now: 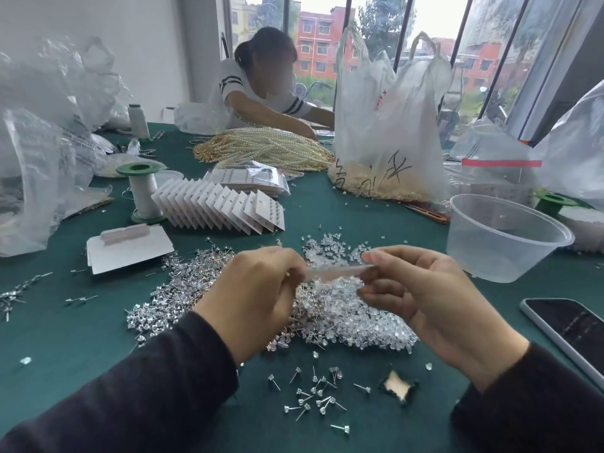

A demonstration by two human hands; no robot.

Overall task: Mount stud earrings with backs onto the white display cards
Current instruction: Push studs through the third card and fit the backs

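Note:
A white display card (336,273) is held edge-on above the table between my two hands. My left hand (258,295) pinches its left end with curled fingers; my right hand (421,289) pinches its right end between thumb and fingers. Under them lies a big heap of silver stud earrings (183,289) and clear earring backs (353,318). Several loose studs (313,397) lie scattered nearer me. A fanned row of filled white cards (222,204) stands behind the heap. A small stack of blank cards (130,248) lies to the left.
A clear plastic tub (503,237) sits at the right and a phone (568,331) near the right edge. White thread spools (143,194), plastic bags (389,125) and a pile of pearl strands (264,148) fill the back. Another person (261,83) works across the green table (81,338).

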